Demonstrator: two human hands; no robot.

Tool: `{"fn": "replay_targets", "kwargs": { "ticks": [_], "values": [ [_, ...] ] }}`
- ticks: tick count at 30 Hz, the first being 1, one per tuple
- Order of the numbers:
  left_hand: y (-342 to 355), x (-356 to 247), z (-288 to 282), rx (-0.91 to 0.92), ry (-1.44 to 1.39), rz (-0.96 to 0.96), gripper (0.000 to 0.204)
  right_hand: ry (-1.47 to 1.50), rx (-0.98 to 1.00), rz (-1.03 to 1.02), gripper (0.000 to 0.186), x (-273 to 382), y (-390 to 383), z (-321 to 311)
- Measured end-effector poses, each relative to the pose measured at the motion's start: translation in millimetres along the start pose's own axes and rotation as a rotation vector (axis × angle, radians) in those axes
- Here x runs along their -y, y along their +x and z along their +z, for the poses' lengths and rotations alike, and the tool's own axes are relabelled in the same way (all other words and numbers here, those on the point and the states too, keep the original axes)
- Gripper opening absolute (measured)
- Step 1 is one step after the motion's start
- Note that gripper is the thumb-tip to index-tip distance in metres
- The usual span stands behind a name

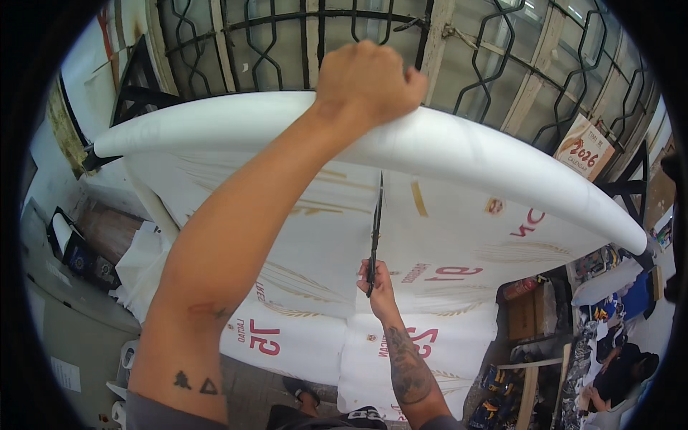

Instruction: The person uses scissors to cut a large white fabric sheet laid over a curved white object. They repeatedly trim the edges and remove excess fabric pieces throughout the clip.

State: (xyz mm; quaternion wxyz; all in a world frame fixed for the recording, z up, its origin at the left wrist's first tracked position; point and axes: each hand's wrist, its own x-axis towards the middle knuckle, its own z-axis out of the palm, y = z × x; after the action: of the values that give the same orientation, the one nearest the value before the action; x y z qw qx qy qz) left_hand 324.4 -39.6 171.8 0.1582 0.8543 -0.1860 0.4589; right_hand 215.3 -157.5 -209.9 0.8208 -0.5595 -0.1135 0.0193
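Observation:
A long white roll spans the view in front of me, and a white sheet with red and gold prints hangs from it toward my feet. My left hand reaches up over the roll, its fingers curled down on the roll's far side, where they are partly hidden. Lower, in front of the sheet, my right hand grips a pair of long dark scissors by the handles. Their narrow blades point up toward the roll and lie along the sheet. Below the scissors, a vertical edge divides the sheet into two parts.
Dark brackets carry the roll at both ends. Behind it stands a window with a metal grille, and a calendar hangs at the right. Cluttered shelves and another person are at lower right; a grey cabinet stands left.

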Motion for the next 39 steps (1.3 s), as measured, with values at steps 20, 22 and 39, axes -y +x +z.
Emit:
{"fn": "replay_targets", "kwargs": {
  "ticks": [20, 22, 39],
  "values": [
    [22, -22, 6, -0.031, 0.038, 0.065, 0.031, 0.108, 0.003, -0.059, 0.041, -11, -3, 12],
    [17, -24, 9, -0.14, 0.002, 0.051, 0.031, 0.081, -0.042, -0.028, 0.043, -13, -10, 6],
    [-58, -19, 47, -0.356, 0.036, 0.344, 0.035, 0.058, 0.083, 0.004, 0.045, -8, 24, -13]
  ]
}}
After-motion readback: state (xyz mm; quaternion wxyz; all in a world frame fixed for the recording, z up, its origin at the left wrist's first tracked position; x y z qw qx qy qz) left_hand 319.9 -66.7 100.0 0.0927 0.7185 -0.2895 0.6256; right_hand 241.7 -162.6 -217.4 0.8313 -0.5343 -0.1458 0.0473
